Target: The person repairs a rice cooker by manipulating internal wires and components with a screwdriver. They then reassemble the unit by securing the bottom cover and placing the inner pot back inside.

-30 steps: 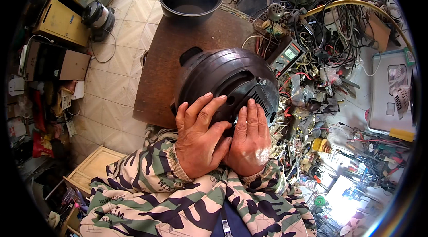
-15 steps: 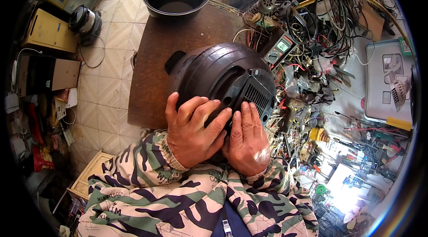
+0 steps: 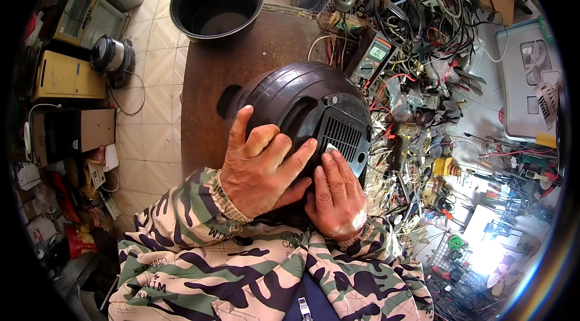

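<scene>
A dark brown, rounded cooker body [image 3: 284,94] lies tilted on the wooden table [image 3: 205,103] in front of me. A slotted vent in its base [image 3: 343,130] faces right and toward me. My left hand [image 3: 257,167] rests on its near side, fingers spread, index finger stretched toward the base. My right hand [image 3: 335,197] lies against the base below the vent, its fingers straight and side by side. A small whitish piece [image 3: 331,148] shows at the right fingertips; I cannot make out what it is. The cooker's near underside is hidden by my hands.
A black inner pot [image 3: 217,3] stands at the table's far left corner. Beyond the cooker lies a multimeter [image 3: 374,58] with its display lit. Tangled cables [image 3: 417,31] and tools crowd the right side. Another cooker [image 3: 113,58] stands on the tiled floor to the left.
My view has shifted slightly. The cooker's base and vent now show more fully. The small whitish piece has come into sight at my right fingertips, and my left index finger points higher.
</scene>
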`<move>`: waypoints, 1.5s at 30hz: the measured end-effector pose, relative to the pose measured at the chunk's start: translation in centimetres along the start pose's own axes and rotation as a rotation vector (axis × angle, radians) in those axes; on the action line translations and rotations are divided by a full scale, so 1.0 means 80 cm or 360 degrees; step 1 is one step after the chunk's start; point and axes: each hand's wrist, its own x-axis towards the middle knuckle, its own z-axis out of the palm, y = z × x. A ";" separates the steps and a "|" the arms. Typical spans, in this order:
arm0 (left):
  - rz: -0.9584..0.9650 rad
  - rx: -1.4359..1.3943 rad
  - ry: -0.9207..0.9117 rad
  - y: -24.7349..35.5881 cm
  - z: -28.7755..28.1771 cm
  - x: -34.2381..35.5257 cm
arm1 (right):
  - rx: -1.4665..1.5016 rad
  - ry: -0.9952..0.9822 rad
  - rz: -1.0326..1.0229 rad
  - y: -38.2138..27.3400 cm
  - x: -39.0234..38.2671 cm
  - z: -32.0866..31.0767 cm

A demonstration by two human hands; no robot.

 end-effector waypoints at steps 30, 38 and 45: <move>0.0005 0.0198 -0.0333 0.016 -0.013 0.032 | 0.0402 0.0421 0.0293 0.012 -0.022 0.029; 0.0037 0.0185 -0.0321 0.013 -0.018 0.044 | 0.0493 0.0408 0.0225 0.024 -0.036 0.021; 0.0017 0.0183 -0.0338 0.020 -0.017 0.051 | 0.0561 0.0304 0.0203 0.021 -0.070 0.013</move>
